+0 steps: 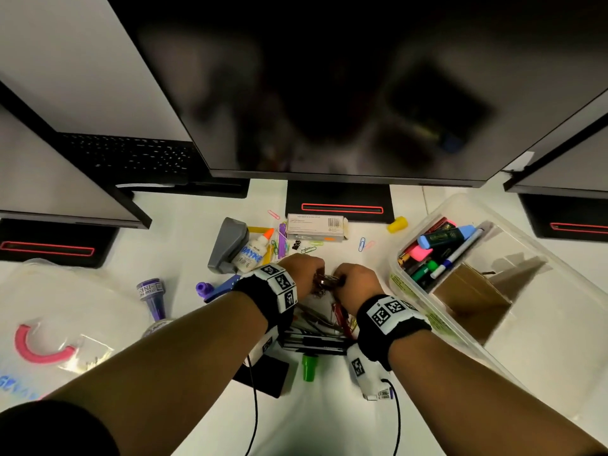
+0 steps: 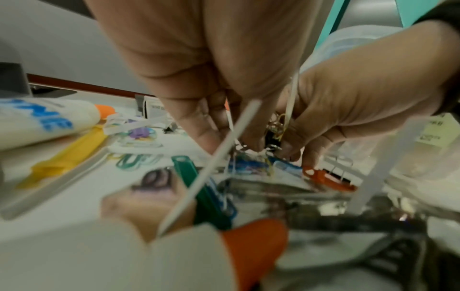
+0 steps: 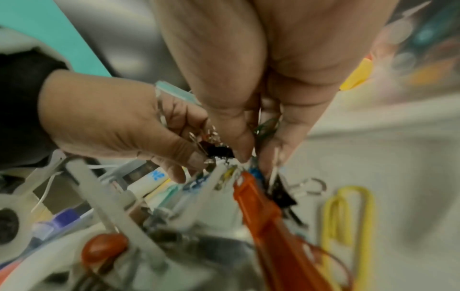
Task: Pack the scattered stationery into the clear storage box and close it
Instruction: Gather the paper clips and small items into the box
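Mid-desk, my left hand (image 1: 301, 269) and right hand (image 1: 357, 279) meet over a heap of stationery (image 1: 316, 337). Together they pinch a small bunch of clips (image 1: 325, 280). The right wrist view has the left thumb and fingers on a black binder clip (image 3: 220, 150), while the right fingertips (image 3: 242, 145) pinch beside it, next to a green paper clip (image 3: 266, 126). The same black clip (image 2: 272, 137) sits between both hands in the left wrist view. The clear storage box (image 1: 552, 340) stands open at the right, holding markers (image 1: 437, 248) and a cardboard insert (image 1: 470, 291).
The box lid with a pink handle (image 1: 42, 340) lies at the left. Scattered behind the hands are a glue bottle (image 1: 253, 253), a grey punch (image 1: 230, 245), a staple box (image 1: 316, 227), paper clips (image 1: 362, 244) and a yellow cap (image 1: 397, 224). A purple ink bottle (image 1: 153, 296) and green cap (image 1: 309, 366) lie nearer. A monitor (image 1: 329, 93) overhangs the back.
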